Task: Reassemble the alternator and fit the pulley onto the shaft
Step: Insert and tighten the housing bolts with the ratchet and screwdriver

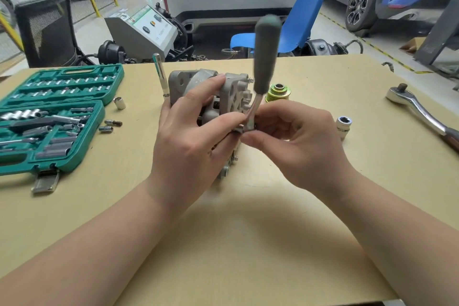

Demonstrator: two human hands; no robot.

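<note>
**Alternator rebuild: housing mostly together, pulley not on yet**

Roughly halfway, going by the bench. Alternator (211,104) standing on edge mid-table, both housing halves mated up, so the big reassembly bit looks done. Left hand (188,136) wrapped round the body from the near-left side, fingers curled over the casting and steadying it. Right hand (293,136) pinching the metal shank of the green-handled driver (267,57) right down at the tip, fingers closed on it where it meets the housing edge. Handle sticking up and blurred, so probably spinning a case bolt in by fingertip. Can't make out the actual fastener, hidden behind the fingers.

Still to do: pulley (277,93) sitting loose on the table just behind the alternator, far-right of it, not on any shaft. Ratchet (417,109) lying untouched at far right, loose socket (344,125) near the right hand, socket set (57,117) open on the left. Guessing final tightening plus pulley and nut remain.
</note>
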